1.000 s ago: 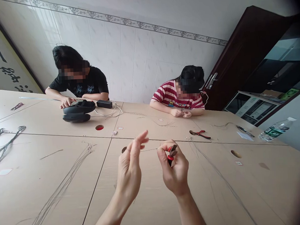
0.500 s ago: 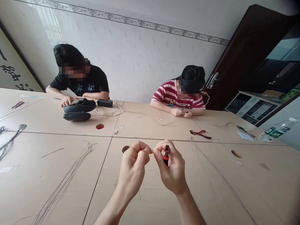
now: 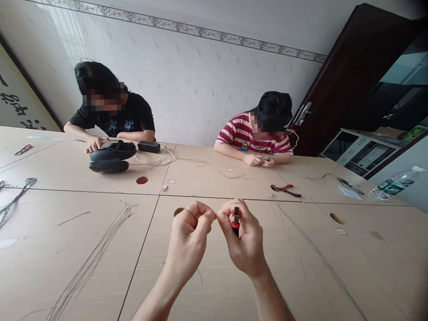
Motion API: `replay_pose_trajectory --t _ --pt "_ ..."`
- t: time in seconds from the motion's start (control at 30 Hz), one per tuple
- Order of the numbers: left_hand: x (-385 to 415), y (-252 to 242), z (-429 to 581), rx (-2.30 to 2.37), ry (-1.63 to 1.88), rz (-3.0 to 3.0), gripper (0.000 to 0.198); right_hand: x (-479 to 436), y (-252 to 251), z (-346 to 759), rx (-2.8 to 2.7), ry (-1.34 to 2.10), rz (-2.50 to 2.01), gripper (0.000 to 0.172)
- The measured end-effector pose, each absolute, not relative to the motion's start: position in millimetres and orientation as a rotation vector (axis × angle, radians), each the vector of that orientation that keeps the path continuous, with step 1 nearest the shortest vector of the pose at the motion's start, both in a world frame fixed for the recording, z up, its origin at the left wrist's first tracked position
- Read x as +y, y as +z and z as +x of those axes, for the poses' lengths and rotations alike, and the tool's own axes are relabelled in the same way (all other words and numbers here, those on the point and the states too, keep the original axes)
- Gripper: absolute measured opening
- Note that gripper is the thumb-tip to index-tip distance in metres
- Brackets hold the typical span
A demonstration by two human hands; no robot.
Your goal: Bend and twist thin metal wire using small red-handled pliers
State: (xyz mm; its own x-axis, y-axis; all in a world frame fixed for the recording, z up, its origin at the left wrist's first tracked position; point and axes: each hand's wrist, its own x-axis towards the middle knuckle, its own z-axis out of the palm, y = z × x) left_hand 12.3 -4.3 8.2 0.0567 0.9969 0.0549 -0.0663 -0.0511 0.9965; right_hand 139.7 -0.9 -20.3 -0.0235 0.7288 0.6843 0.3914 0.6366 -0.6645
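In the middle of the head view, my left hand [image 3: 189,237] and my right hand [image 3: 246,239] meet fingertip to fingertip above the table. My left thumb and index finger pinch what looks like the end of a thin wire [image 3: 200,276], whose dark tail shows below the hand. Right thumb and index finger are pressed together at the same spot; the tiny piece between the fingertips is mostly covered. Small pliers [image 3: 236,222] with red and black handles are tucked in my right palm, partly hidden by the fingers.
Bundles of thin wires lie left [image 3: 93,251] and right [image 3: 317,253] on the table [image 3: 163,295]. Red-handled pliers [image 3: 286,190], a water bottle [image 3: 397,183] and a black headset [image 3: 111,158] lie farther off. Two people [image 3: 116,112] [image 3: 255,135] sit opposite.
Both hands keep nearly the same pose, fingertips still together. The pliers in my right hand and the wire's tail have shifted very slightly.
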Motion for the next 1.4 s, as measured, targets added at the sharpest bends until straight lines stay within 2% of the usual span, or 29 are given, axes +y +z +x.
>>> replay_pose_trajectory --t 0.27,0.43,0.5,0.7,0.8,0.87,0.93,1.03,1.2,1.4 --pt "-4.7 7.1 11.4 1.121 1.248 1.249 0.023 -0.3 -21.5 139.3 -1.632 0.368 -0.984 0.014" --pt "-2.6 5.9 9.8 1.143 1.287 1.233 0.023 -3.0 -20.7 137.5 -1.549 0.512 -1.025 0.006" --pt "-0.7 5.3 8.3 1.16 1.287 1.21 0.022 -0.6 -21.5 137.9 -1.462 0.58 -1.041 0.01" --pt "3.2 5.6 2.4 1.204 1.301 1.165 0.02 24.7 -30.8 149.6 -0.808 1.148 -0.975 0.022" --pt "4.2 5.8 0.7 1.2 1.325 1.171 0.019 32.3 -36.3 153.7 -0.71 1.469 -0.95 0.02" --pt "5.4 4.9 0.1 1.2 1.336 1.174 0.018 29.7 -39.3 151.1 -0.752 1.554 -0.926 0.021" --pt "6.8 3.5 -0.2 1.205 1.347 1.18 0.018 21.5 -41.9 145.5 -0.867 1.488 -0.944 0.03" --pt "8.2 1.8 -0.5 1.228 1.368 1.204 0.019 4.0 -46.6 137.8 -1.189 1.17 -1.135 0.045" --pt "6.7 2.8 0.4 1.282 1.372 1.237 0.02 -16.8 -53.5 135.4 -1.601 0.565 -1.293 0.048" --pt "3.8 7.0 4.6 1.31 1.381 1.247 0.019 -19.3 -50.5 130.9 -1.717 0.321 -1.347 0.053"
